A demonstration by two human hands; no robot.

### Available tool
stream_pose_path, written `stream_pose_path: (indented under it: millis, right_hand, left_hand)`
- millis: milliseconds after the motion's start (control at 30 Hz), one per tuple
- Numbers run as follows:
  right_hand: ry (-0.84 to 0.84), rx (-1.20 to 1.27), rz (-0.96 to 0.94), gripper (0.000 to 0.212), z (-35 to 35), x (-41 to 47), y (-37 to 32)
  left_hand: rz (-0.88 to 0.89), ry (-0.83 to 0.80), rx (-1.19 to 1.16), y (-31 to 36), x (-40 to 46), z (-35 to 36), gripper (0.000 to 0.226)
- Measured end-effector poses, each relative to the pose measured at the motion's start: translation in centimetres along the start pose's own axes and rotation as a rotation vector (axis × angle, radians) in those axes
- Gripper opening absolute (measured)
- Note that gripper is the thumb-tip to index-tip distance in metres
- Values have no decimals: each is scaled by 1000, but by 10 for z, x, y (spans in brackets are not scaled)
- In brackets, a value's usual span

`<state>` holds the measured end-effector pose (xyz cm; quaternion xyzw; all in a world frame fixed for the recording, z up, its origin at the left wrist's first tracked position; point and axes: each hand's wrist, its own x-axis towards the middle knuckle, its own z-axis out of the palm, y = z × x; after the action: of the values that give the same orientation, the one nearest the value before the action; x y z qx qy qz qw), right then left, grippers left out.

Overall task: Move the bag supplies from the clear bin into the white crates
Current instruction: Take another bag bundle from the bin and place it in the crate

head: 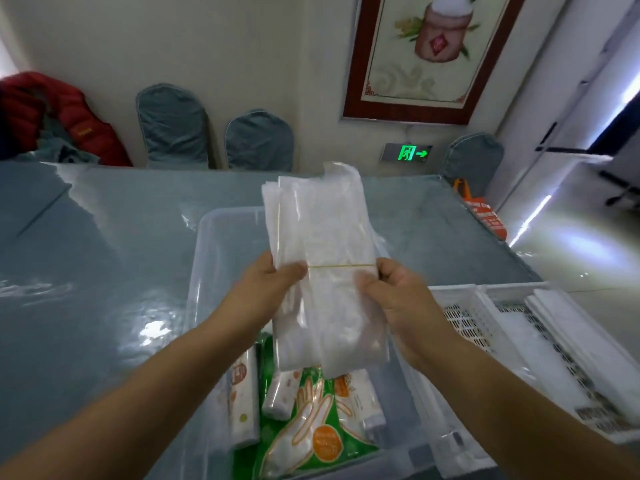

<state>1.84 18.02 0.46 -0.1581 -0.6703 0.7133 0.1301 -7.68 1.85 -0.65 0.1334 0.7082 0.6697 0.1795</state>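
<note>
A bundle of clear plastic bags (322, 237), bound by a yellow rubber band, is held upright above the clear bin (214, 244). My left hand (266, 289) grips its left edge and my right hand (398, 299) grips its right edge, both at the band. Below it in the bin lie a green pack of disposable gloves (311, 431) and several white rolls of bags (244, 396). Two white crates (460, 317) stand right of the bin; the farther one holds white folded bags (568, 344).
The bin and crates stand on a table with a glossy blue-grey cover (104, 258). Blue-covered chairs (173, 129) line the far edge by the wall. A red jacket (59, 112) lies at the back left, an orange bag (485, 213) hangs at the right.
</note>
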Motion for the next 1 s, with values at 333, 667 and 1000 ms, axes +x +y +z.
stream_pose_path:
  millis: [333,667,1000]
  right_hand:
    - [77,175,-52,22,-82,2,-1]
    - [59,24,-119,24,-252,16,13]
    - [57,-110,119,28,-416,31,50]
  left_hand:
    - [-142,-82,-111,22,1,95,20]
    - [-119,-279,-146,18,16,286,23]
    - [-221,-218,-52,-18,44,464,31]
